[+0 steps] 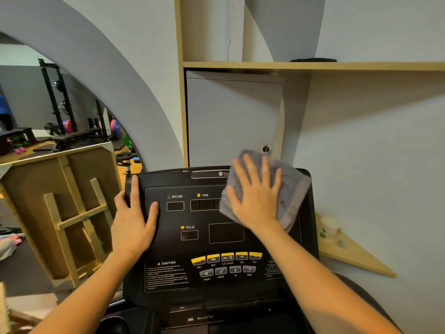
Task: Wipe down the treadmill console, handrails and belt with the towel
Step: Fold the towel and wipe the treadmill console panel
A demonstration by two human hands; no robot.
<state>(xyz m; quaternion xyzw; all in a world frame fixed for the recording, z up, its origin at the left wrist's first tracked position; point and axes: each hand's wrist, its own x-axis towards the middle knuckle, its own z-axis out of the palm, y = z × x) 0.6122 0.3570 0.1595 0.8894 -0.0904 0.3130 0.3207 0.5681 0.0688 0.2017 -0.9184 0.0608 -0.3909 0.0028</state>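
Observation:
The black treadmill console (216, 239) fills the lower middle, with INCLINE, TIME and PULSE displays and a row of yellow buttons. A grey towel (290, 189) lies folded on its upper right part. My right hand (255, 194) presses flat on the towel, fingers spread, covering part of the TIME display. My left hand (133, 220) grips the console's left edge, thumb around the side and fingers on the face. The handrails and belt are out of view.
A grey cabinet door (231, 116) with a round lock stands right behind the console, under a wooden shelf (313, 66). A paper cup (328, 227) sits on a triangular wooden ledge at right. At left a wooden frame (69, 213) leans by a mirror showing gym racks.

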